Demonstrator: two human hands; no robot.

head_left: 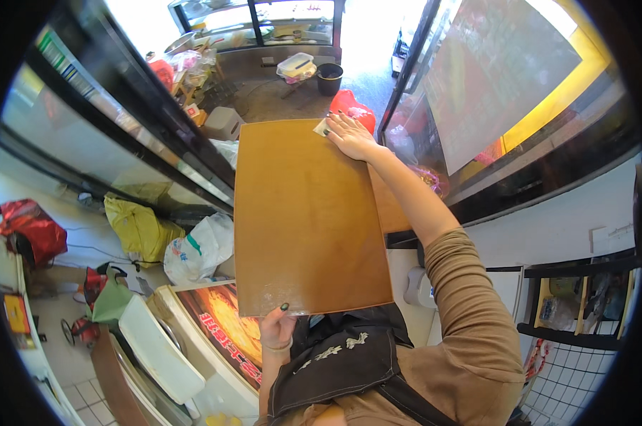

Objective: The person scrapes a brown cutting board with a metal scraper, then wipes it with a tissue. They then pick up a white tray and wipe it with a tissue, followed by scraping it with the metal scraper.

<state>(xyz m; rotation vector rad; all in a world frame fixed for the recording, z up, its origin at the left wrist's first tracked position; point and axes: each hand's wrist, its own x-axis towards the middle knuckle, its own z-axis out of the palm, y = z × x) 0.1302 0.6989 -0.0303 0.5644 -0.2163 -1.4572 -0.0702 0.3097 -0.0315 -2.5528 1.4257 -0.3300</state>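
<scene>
A large tan-brown rectangular board (307, 206) spans the middle of the view, stretching away from my body. My left hand (277, 329) grips its near edge at the left, with the thumb on top and the other fingers hidden underneath. A wet, shiny patch shows on the surface close to that thumb. At the board's far right corner, my right hand (351, 136) presses a small pale cloth (321, 127) against the surface. Its fingers reach forward over the cloth, and most of the cloth is covered by them.
Glass door panels stand left (122, 113) and right (449, 92). Beyond the board are a red plastic bag (354, 106), a black bucket (329, 79) and a grey stool (224, 123). A white bag (202, 248) and yellow bag (140, 228) lie left. Shelving (584, 302) is right.
</scene>
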